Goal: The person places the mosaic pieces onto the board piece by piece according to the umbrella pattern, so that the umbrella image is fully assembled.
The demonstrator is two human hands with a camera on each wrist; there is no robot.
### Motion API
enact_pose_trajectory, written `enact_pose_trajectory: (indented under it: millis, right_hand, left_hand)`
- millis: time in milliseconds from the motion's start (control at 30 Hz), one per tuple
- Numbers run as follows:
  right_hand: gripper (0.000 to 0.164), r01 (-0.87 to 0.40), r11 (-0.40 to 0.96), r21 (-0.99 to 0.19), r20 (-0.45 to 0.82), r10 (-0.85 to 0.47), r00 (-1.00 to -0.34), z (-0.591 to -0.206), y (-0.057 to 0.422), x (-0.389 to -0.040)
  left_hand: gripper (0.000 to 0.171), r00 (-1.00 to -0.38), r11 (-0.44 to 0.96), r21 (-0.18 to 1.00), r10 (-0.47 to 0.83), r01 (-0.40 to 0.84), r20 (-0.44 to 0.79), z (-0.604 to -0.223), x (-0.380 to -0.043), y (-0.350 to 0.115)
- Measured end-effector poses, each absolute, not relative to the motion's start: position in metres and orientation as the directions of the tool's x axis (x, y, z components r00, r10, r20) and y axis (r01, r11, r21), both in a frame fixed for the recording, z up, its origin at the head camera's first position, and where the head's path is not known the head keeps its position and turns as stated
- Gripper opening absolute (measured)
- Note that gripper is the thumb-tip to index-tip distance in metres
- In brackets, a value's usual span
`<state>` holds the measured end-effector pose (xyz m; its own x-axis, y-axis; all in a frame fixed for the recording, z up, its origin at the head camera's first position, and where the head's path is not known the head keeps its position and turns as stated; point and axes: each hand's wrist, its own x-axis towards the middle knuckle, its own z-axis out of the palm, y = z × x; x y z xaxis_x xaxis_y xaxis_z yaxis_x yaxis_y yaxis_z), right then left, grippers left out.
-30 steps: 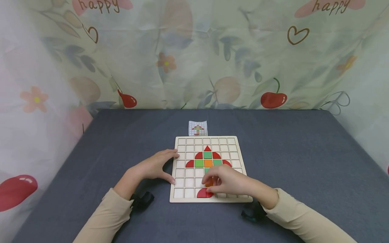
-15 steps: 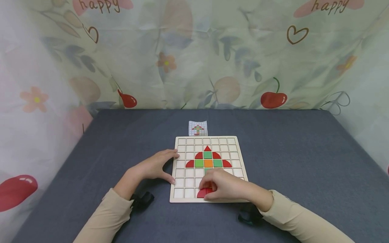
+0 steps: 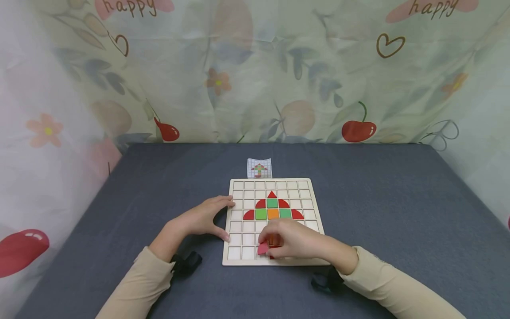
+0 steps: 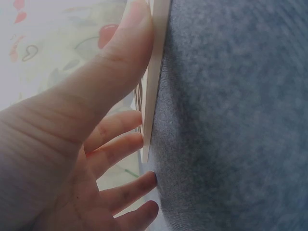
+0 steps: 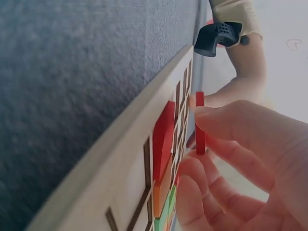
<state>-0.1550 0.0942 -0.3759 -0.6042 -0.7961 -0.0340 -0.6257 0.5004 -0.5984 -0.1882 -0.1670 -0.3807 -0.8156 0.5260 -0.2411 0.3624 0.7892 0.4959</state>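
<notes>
A wooden grid board (image 3: 241, 262) lies on the table with colored pieces set in its cells: red quarter-circles, a red triangle (image 3: 272, 195), green squares and an orange square (image 3: 273, 214). Thumb and fingers of my right hand (image 3: 295, 239) pinch a red quarter-circle piece (image 3: 262, 248), lifted just off the lower part of the board. In the right wrist view this piece (image 5: 200, 127) stands on edge above the grid, beside another red piece (image 5: 163, 139) seated in its cell. My left hand (image 3: 203, 217) rests along the board's left edge, thumb and fingertips touching the rim (image 4: 156, 72).
A small card (image 3: 259, 169) printed with a colored grid pattern lies behind the board's back edge. Dark cloth (image 3: 378, 199) covers the table. Patterned curtains (image 3: 255, 71) hang behind and at both sides. Each wrist wears a black device (image 3: 187, 262).
My right hand has moved slightly down and left over the board, and the left one of the two bottom red pieces is now lifted from its cell. The left hand stays put.
</notes>
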Motion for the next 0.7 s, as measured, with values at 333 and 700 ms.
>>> enact_pose_trajectory:
  millis: [333,700]
  right_hand:
    - [0.019,-0.661,0.472,-0.583,-0.08,-0.843,-0.531,-0.3724,0.0908,-0.1592]
    - [0.016,-0.686,0.464,-0.561,-0.096,-0.859,-0.503,-0.3714,0.085,-0.1581]
  left_hand:
    - [0.09,-0.817,0.791,0.496,0.522,0.358,-0.244,-0.38,-0.1882,-0.1662]
    - [0.091,-0.816,0.783,0.51,0.526,0.355,-0.24,-0.3795,-0.1873,-0.1667]
